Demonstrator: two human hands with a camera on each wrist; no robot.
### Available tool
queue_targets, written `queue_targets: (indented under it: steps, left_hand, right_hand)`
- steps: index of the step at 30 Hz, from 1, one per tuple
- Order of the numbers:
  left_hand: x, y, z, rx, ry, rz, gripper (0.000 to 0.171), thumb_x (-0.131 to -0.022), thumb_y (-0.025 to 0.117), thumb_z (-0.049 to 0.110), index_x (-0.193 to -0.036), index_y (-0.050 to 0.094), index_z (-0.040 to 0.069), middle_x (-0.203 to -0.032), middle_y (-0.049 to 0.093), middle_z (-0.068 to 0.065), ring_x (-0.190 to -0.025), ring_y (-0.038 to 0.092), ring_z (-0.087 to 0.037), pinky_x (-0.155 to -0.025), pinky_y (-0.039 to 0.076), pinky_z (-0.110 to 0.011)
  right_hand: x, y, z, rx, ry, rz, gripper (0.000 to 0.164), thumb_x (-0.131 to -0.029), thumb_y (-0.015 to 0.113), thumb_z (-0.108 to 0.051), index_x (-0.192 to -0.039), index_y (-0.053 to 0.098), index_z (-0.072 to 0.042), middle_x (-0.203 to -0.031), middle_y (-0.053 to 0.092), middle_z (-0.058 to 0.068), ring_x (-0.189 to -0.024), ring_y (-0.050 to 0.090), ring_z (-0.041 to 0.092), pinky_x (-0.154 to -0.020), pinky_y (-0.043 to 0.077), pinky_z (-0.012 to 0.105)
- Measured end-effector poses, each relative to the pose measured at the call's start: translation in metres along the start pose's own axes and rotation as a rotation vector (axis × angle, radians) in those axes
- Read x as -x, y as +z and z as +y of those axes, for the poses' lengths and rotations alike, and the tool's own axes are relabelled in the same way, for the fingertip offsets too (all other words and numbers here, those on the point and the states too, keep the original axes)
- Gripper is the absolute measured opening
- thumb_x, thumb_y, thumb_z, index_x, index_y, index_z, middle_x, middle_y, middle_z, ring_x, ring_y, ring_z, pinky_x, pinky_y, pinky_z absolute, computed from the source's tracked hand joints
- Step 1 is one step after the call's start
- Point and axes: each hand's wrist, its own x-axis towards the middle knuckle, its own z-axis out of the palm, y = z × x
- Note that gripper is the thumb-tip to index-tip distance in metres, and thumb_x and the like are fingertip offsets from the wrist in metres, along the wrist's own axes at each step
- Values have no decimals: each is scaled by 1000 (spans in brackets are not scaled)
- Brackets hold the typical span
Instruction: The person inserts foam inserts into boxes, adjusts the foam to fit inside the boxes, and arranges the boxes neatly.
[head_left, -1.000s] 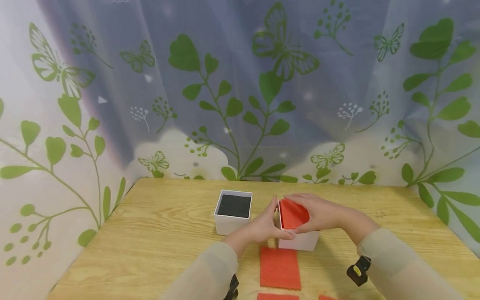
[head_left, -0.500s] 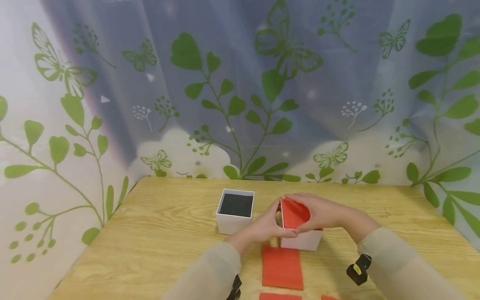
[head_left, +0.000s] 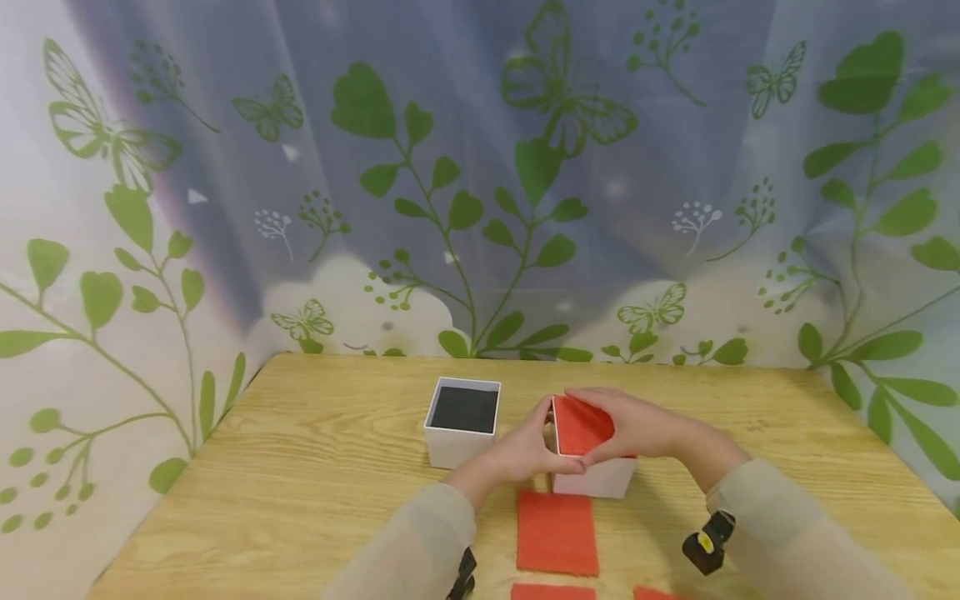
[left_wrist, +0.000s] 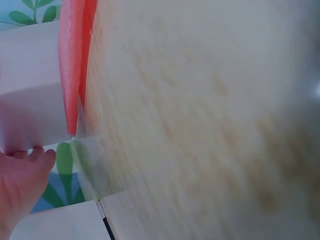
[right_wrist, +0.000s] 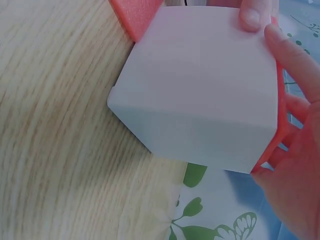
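Note:
A white square box [head_left: 592,482] stands right of the table's middle, with a red foam sheet [head_left: 577,427] in its open top. My left hand [head_left: 525,450] holds the box at its left side, thumb along the front rim; its fingers touch the white wall in the left wrist view. Arched over the top, my right hand [head_left: 637,425] grips the red sheet, its thumb at the near edge and fingers at the far side. The right wrist view shows the sheet's red edge [right_wrist: 283,90] level with the box rim. The box's inside is hidden beneath the sheet.
Left of the hands stands a second white box [head_left: 450,450] with a black insert [head_left: 465,408]. A red square sheet [head_left: 557,533] lies in front of the held box. More red sheets [head_left: 553,592] show at the bottom edge. A patterned curtain [head_left: 480,167] hangs behind the table [head_left: 322,467].
The red sheet in the box was bowed downward before and now lies flatter across the top. Both hands stay at the box with only slight shifts.

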Motion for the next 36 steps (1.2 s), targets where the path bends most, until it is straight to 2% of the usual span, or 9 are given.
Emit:
queue_targets:
  steps: [8, 21, 28, 36]
  left_hand:
    - [0, -5, 0, -20, -13, -4, 85, -72, 81, 30, -137, 28, 20, -133, 42, 0, -119, 42, -16, -97, 37, -35]
    - [2, -4, 0, -19, -24, -14, 86, -74, 80, 31, -140, 26, 22, -136, 39, 1, -124, 37, -18, -100, 34, -40]
    - [3, -3, 0, -14, -26, -20, 86, -74, 80, 31, -140, 26, 22, -136, 39, 0, -124, 37, -18, -99, 34, -39]
    - [2, 0, 0, -17, -18, -25, 87, -73, 80, 30, -140, 26, 21, -135, 41, -1, -121, 40, -17, -98, 36, -36]
  right_hand:
    - [-2, 0, -2, -11, 7, 3, 93, -72, 79, -38, -143, 33, -1, -138, 40, 18, -115, 43, 32, -82, 46, 38]
    - [0, 4, -1, 23, -31, 3, 91, -74, 77, -41, -142, 33, 1, -139, 38, 20, -121, 39, 35, -88, 43, 44]
    - [2, 4, -2, 40, -29, 11, 91, -74, 76, -42, -141, 34, 3, -141, 36, 22, -124, 36, 38, -91, 41, 48]
    - [5, 3, -3, 48, -13, -4, 91, -75, 76, -42, -141, 34, 2, -141, 36, 20, -124, 36, 37, -91, 41, 47]
